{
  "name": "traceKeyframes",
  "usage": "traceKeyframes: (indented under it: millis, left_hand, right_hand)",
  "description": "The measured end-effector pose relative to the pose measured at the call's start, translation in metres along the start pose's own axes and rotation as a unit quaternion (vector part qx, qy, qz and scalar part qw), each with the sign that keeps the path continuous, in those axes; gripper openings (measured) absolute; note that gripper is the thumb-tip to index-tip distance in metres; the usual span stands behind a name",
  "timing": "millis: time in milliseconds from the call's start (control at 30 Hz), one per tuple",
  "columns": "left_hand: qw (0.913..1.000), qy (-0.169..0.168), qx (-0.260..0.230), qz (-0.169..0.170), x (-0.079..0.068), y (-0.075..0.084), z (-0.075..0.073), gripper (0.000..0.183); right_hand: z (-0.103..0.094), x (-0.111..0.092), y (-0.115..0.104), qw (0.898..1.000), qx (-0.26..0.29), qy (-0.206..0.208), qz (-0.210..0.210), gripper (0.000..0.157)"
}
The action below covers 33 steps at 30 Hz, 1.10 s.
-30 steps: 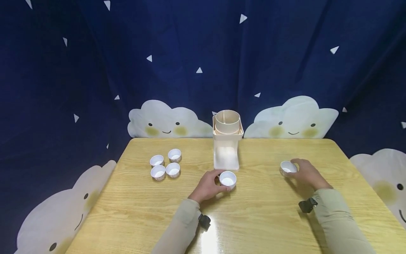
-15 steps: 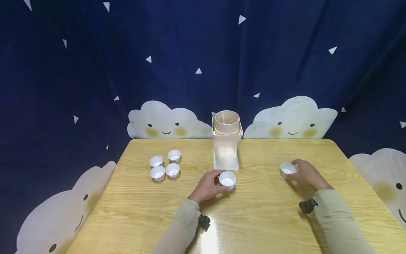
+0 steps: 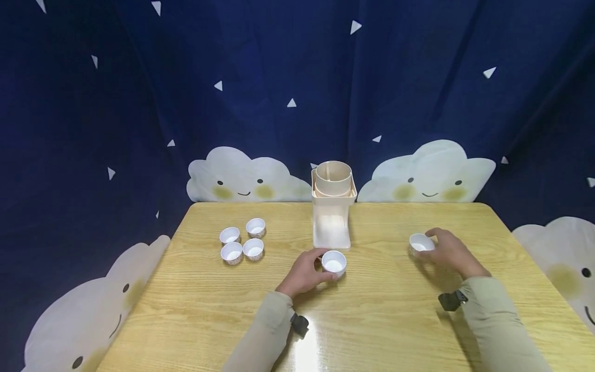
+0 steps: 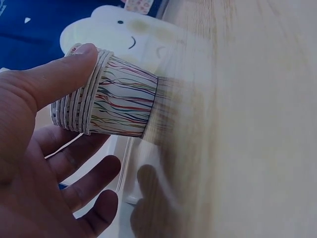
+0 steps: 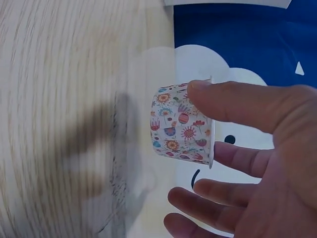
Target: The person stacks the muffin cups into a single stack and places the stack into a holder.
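My left hand (image 3: 304, 274) grips a stack of nested paper cups (image 4: 126, 96) between thumb and fingers. In the left wrist view, several rims overlap at the hand's side, and the outermost cup carries wavy coloured lines. Over at the right of the table, my right hand (image 3: 453, 254) pinches one small paper cup (image 5: 181, 126) printed with flowers and bright shapes. Thumb and index finger hold it near the rim while the other fingers stay loose. A gap shows between this cup and its shadow, so it appears just above the table.
A cream plastic stand (image 3: 331, 230) with a round tube (image 3: 333, 181) on top is at the table's back middle. Several white-lined paper cups (image 3: 253, 249) form a group at the left. Behind the wooden table (image 3: 372, 315) hangs a dark blue curtain (image 3: 260, 62) with clouds.
My right hand has shifted slightly away from me and a little left, carrying its paper cup. The left hand and its cup stack look unmoved.
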<state>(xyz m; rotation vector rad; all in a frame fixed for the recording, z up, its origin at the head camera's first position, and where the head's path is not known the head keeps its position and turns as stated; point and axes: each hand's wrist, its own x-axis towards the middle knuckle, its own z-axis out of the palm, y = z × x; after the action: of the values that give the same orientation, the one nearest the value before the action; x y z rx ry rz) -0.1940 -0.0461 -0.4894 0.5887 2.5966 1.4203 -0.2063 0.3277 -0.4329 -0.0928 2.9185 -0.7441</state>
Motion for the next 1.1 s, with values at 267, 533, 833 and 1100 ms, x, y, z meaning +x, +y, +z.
traceKeyframes:
  millis: [267,533,833,1100]
  left_hand:
    - [0.9999,-0.001,-0.005,-0.009,-0.001,-0.002,0.001,0.058]
    - [0.9999,-0.003,-0.014,-0.008,-0.001,0.0,0.0,0.059]
    - [0.9999,0.002,-0.014,-0.004,0.001,0.0,-0.001,0.059]
    - [0.9998,-0.003,-0.017,-0.008,0.001,-0.002,0.001,0.059]
  right_hand:
    - [0.002,-0.002,-0.008,0.999,-0.009,0.025,-0.024,0.072]
    - [-0.003,-0.006,-0.026,0.998,-0.022,0.044,-0.041,0.07]
    - [-0.01,-0.014,-0.052,0.992,-0.035,0.074,-0.091,0.064]
    - [-0.013,-0.02,-0.061,0.991,-0.05,0.083,-0.09,0.066]
